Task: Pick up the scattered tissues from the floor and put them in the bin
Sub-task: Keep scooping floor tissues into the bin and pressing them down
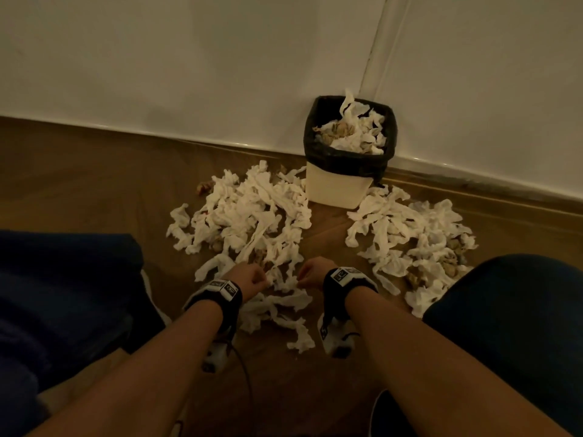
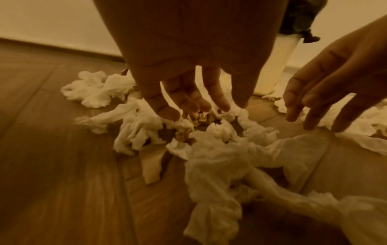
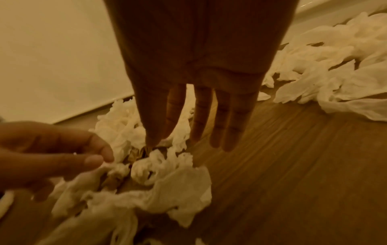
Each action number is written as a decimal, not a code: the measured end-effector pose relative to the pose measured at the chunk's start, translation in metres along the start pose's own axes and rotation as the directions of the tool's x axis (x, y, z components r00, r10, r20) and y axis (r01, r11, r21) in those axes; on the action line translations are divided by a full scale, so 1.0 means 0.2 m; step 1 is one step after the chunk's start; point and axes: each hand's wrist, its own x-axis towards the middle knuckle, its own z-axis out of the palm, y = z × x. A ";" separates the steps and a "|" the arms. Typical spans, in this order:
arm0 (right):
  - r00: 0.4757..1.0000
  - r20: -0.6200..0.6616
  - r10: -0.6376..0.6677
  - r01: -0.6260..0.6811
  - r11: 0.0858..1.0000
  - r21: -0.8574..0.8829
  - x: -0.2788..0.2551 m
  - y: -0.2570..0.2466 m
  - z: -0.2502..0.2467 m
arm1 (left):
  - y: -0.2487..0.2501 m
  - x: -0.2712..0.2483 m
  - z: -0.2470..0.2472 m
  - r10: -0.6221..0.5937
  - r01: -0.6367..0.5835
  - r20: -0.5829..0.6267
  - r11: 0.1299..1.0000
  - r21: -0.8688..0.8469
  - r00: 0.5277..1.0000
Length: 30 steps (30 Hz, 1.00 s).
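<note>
Tissues (image 1: 252,212) (two heaps) flank one bin (image 1: 339,187); two hands, left hand (image 1: 249,279) and right hand (image 1: 314,272), hover slack-fingered.

We see our left hand (image 1: 249,279) and right hand (image 1: 312,274) low over the near edge of the tissues (image 1: 246,216) strewn across the wooden floor (image 1: 94,190), with the black-lined bin (image 1: 337,187) standing against the wall (image 1: 189,58), already holding tissues.

Both hands (image 1: 249,277) (image 1: 314,272) low, fingers extended

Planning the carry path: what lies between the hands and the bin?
Head view: scattered tissues cover the floor between both hands and the bin.
</note>
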 end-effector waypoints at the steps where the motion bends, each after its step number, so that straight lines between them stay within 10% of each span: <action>1: 1.000 0.021 -0.001 0.002 1.000 -0.021 0.01 0.00 0.02 | -0.02 -0.01 0.02 -0.021 0.021 -0.024 1.000 -0.003 0.999; 7: 0.981 0.182 0.066 -0.037 0.986 -0.160 0.04 -0.01 0.19 | -0.11 -0.02 0.05 -0.114 0.112 -0.072 0.993 -0.027 0.991; 12: 0.996 0.078 0.046 -0.030 0.980 -0.195 0.05 -0.01 0.23 | -0.15 -0.01 0.06 -0.142 0.125 -0.147 0.985 -0.119 0.979; 20: 0.992 -0.055 0.116 -0.107 0.984 0.146 0.05 0.04 0.17 | -0.19 -0.01 0.08 -0.155 0.148 -0.256 0.988 -0.046 0.954; 30: 0.891 -0.124 0.436 -0.267 0.727 0.633 0.06 0.08 0.14 | -0.16 -0.05 0.08 -0.233 0.263 -0.477 0.965 -0.003 0.848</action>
